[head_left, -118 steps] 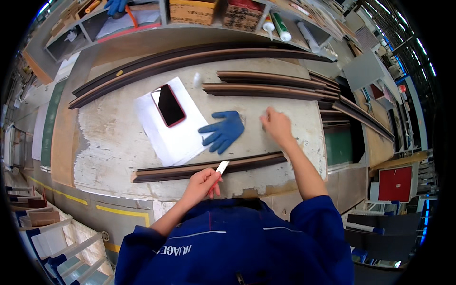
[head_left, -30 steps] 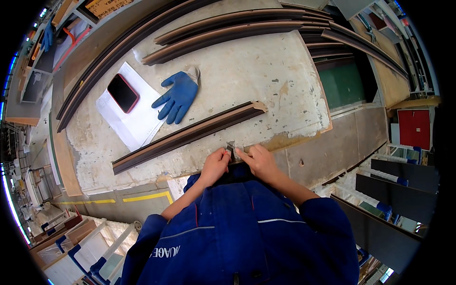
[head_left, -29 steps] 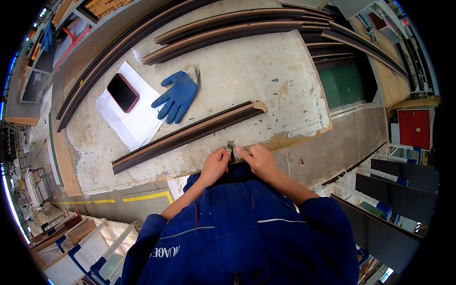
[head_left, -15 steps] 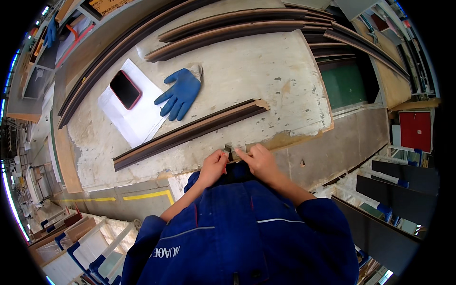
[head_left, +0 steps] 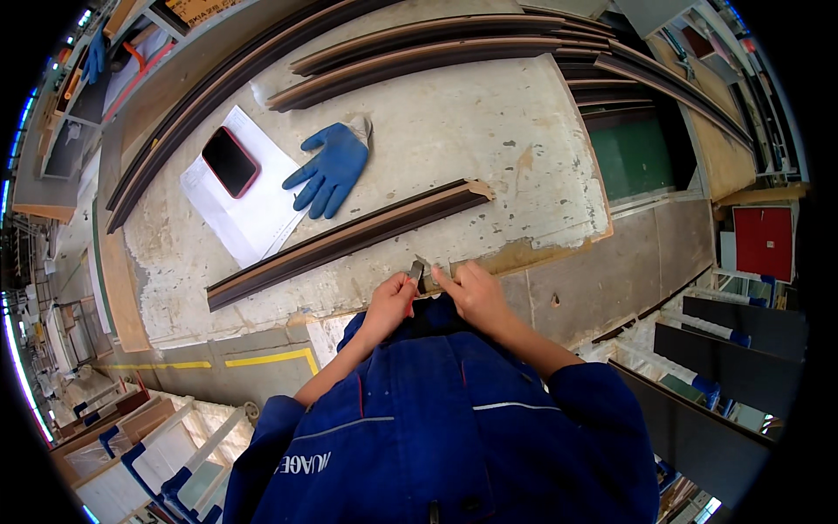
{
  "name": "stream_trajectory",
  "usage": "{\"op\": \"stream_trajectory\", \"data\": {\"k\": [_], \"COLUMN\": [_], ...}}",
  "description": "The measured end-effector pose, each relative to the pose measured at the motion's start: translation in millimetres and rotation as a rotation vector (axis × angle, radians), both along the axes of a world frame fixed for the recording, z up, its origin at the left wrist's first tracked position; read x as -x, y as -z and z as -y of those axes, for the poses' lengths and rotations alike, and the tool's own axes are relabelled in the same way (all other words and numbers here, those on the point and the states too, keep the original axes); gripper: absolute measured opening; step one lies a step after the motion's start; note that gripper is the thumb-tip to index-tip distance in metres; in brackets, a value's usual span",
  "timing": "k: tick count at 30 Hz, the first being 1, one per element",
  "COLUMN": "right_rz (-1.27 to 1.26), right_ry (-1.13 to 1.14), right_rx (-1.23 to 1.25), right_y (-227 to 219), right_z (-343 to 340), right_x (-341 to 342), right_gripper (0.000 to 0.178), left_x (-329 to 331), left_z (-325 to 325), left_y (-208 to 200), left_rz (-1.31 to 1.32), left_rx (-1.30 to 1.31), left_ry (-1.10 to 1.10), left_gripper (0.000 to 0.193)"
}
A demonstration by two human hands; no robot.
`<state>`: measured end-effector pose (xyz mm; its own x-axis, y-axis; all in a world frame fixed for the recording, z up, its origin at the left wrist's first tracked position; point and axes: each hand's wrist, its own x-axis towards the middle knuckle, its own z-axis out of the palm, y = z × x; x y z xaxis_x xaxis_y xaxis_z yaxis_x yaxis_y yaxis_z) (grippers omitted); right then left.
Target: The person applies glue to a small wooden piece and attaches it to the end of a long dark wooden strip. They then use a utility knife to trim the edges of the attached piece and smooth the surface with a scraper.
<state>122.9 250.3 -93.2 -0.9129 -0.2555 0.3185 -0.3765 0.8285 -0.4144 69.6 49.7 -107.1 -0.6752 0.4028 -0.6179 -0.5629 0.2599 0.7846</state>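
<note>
Phone (head_left: 231,162), dark screen, reddish case, at 10 o'clock, lying on white papers (head_left: 214,205). Blue work glove (head_left: 335,170) with pale cuff, between 10 and 11, fingers toward the papers. Far out at 10: second blue glove (head_left: 93,61) by a grey shelf (head_left: 61,170), orange handle (head_left: 133,57) near it. Printed yellow box (head_left: 196,10) between 10 and 11. Green panel (head_left: 630,157) at 2. Red panel (head_left: 761,242) at 3. Dark boards (head_left: 694,406) at 4. Yellow floor line (head_left: 272,358) at 8. Blue-and-white rack (head_left: 170,480) between 7 and 8.

Yellow line (head_left: 272,357) on grey floor (head_left: 260,379) — grey shelving (head_left: 85,106) upper left.
</note>
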Motion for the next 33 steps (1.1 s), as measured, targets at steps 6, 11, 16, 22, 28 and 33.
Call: {"op": "stream_trajectory", "data": {"k": [6,11,16,22,28,33], "right_rz": [-0.038,-0.056,-0.011,0.001,0.064,0.059], "right_ry": [-0.010,0.023,-0.018,0.022,0.152,0.125], "right_rx": [0.015,0.014,-0.018,-0.026,0.185,0.160], "right_y": [4,9,2,3,3,-15], "right_z": [-4,-6,-4,-5,-8,-11], "right_x": [-1,-2,-6,-3,-5,-1], "right_gripper": [0.052,0.053,0.054,0.053,0.051,0.052], "left_x": [3,0,2,2,-10,-15], "left_z": [0,-1,2,6,14,19], "left_y": [-8,-3,-11,-13,-17,-19], "left_rz": [0.046,0.008,0.053,0.062,-0.179,-1.233], "left_rx": [-0.010,-0.008,-0.014,-0.059,0.033,0.584], "left_ry": [0.007,-0.004,0.013,0.020,-0.027,0.281], "left_gripper": [0.030,0.031,0.030,0.030,0.022,0.032]}}
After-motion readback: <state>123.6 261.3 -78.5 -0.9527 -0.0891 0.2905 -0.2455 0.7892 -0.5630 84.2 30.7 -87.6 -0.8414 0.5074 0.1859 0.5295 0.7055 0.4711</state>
